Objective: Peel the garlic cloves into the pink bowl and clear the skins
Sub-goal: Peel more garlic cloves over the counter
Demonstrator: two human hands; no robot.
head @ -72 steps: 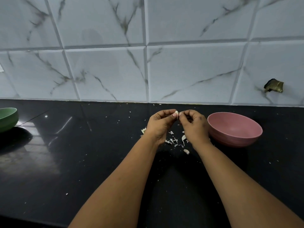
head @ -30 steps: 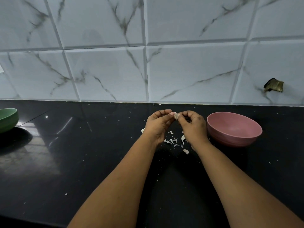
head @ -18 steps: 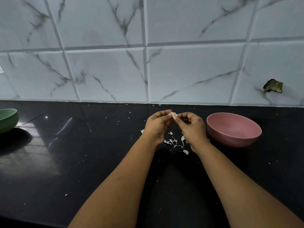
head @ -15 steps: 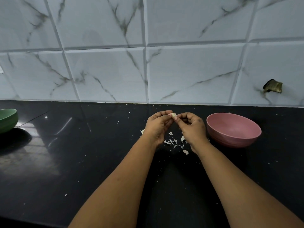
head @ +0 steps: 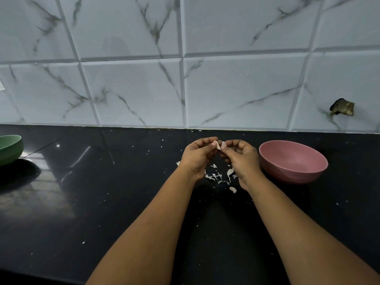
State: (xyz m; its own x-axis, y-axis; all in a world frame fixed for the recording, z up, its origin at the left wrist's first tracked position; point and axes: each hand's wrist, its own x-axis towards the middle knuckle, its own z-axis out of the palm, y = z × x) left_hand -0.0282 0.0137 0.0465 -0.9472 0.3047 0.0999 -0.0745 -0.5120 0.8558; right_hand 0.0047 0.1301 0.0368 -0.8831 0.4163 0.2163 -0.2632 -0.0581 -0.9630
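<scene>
A small pale garlic clove [head: 219, 145] is pinched between the fingertips of my left hand [head: 197, 157] and my right hand [head: 241, 159], held above the black counter [head: 102, 202]. A flap of skin stands off the clove at my right fingertips. Loose white garlic skins [head: 221, 176] lie scattered on the counter under and just in front of both hands. The pink bowl [head: 293, 161] stands to the right of my right hand, and the part of its inside that I see holds nothing.
A green bowl [head: 10, 149] sits at the far left edge of the counter. A marbled tile wall [head: 185, 79] rises behind, with a broken hole [head: 342, 108] at the right. Tiny skin flecks dot the counter.
Both hands have stayed in place above the skins. The fingertips have worked on the clove, and a flap of skin now stands off it on the right side.
</scene>
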